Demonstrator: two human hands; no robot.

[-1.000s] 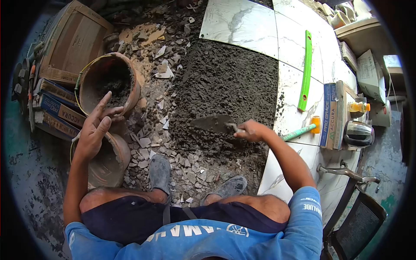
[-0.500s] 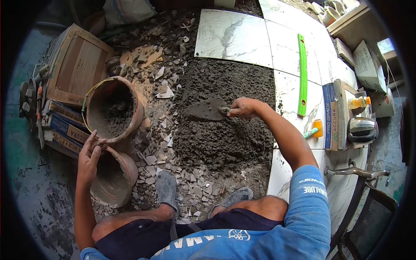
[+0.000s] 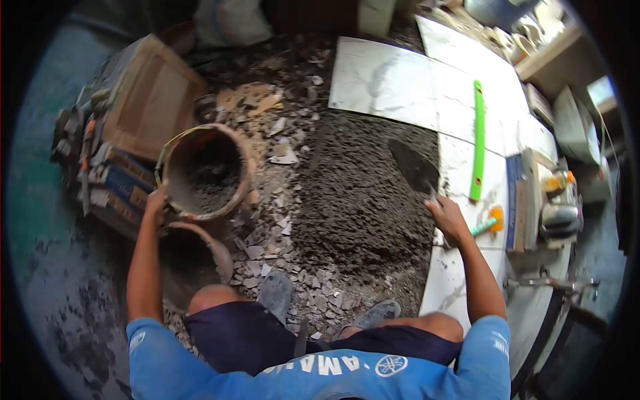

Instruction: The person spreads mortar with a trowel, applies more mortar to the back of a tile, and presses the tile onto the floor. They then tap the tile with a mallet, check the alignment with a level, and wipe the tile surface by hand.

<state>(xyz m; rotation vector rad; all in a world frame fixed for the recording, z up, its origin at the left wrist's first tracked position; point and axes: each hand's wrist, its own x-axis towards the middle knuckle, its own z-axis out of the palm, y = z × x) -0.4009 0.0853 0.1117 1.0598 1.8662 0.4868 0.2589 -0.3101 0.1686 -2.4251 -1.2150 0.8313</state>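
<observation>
My right hand is closed round the handle of a trowel. Its dark, mortar-smeared blade points up and to the left, over the right edge of the wet mortar bed. At the left, my left hand grips the near-left rim of a bucket, its fingers partly hidden. The bucket leans toward me with dark mortar inside and a yellow handle along its left side. Just below it stands a second bucket, its inside in shadow.
White marbled tiles border the mortar at the back and right. A green level and an orange-headed mallet lie on them. Tile boxes stand at the right; a wooden panel leans at left. Broken rubble surrounds my feet.
My left hand has gone from hovering open beside the bucket to gripping its rim. My right hand has moved the trowel right and swung its blade upward. The camera view has shifted.
</observation>
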